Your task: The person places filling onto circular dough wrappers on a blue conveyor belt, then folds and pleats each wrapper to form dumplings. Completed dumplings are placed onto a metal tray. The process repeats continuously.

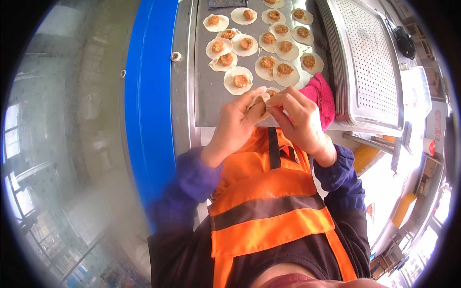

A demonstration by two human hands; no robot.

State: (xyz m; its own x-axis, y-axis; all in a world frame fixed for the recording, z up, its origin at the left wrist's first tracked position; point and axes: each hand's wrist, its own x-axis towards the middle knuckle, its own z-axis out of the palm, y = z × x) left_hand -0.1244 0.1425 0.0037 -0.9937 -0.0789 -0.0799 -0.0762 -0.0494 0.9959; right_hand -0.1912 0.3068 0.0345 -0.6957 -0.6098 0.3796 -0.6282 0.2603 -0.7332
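Above the near edge of the metal table, both my hands pinch one folded dough wrapper. Its left side rests in the curled fingers of my left hand. My right hand grips its right edge between thumb and forefinger. The filling inside is mostly hidden by my fingers. Just beyond lies a flat round wrapper with a ball of reddish-brown filling. Several more such topped wrappers, like the one at the right, spread away over the table, some overlapping. Another peeks out behind my right fingers.
A bunched pink cloth lies by my right hand at the table's edge. Right of it rises a stack of perforated metal trays. A dark folded cloth sits at the far edge. A blue panel runs along the left.
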